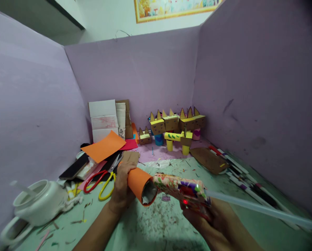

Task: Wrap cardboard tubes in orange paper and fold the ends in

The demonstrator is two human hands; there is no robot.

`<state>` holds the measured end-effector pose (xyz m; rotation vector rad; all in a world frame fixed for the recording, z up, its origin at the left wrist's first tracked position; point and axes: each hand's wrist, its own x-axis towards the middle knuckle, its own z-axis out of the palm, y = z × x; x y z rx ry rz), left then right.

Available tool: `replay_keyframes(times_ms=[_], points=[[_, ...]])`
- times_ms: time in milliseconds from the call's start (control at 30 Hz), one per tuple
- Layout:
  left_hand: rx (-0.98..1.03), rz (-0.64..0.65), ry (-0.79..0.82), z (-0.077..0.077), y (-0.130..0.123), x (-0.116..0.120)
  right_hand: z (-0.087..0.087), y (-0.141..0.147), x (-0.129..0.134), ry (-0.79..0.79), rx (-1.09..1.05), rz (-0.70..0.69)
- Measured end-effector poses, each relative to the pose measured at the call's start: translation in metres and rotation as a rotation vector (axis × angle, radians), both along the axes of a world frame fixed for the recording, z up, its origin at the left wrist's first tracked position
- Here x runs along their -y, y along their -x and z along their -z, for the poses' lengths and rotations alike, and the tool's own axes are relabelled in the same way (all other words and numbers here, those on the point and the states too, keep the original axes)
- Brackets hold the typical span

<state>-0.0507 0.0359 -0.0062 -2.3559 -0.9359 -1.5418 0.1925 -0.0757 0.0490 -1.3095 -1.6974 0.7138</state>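
My left hand (123,186) is wrapped round an orange paper tube (139,183), whose open end faces me and shows a whitish-grey inside. My right hand (203,216) grips a glue gun (180,186) with a floral pattern and a small red light. The gun's tip is at the rim of the tube; whether they touch is hard to tell. From the back of the gun a long translucent glue stick (260,208) sticks out to the right.
Red and yellow scissors (111,171), orange paper (105,145) and a white teapot (38,205) lie left. Cardboard animal figures (171,123) stand at the back. Markers (250,188) and brown cardboard (209,160) are right. Purple walls (135,73) enclose the table.
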Motion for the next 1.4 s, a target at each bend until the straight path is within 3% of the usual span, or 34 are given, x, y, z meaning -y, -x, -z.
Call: replay_keyframes(times_ms=[633,967,1067,1200,1300,1400], points=[[0.020,-0.014,-0.010,0.000,-0.002,-0.001,0.007,-0.001,0.003,0.092,-0.025,-0.034],[0.046,-0.041,0.053,0.002,0.002,0.000,0.008,0.001,-0.001,0.040,-0.093,-0.065],[0.073,-0.047,0.064,-0.001,0.000,0.002,0.005,-0.003,0.001,0.016,-0.147,0.028],[0.093,-0.038,0.066,-0.003,-0.002,0.004,0.007,-0.011,-0.007,0.125,-0.323,0.104],[0.094,-0.021,0.083,-0.002,-0.004,0.004,0.016,-0.020,-0.030,0.267,-0.540,0.091],[0.094,-0.012,0.105,-0.001,-0.005,0.006,0.032,-0.029,-0.058,0.406,-0.595,0.209]])
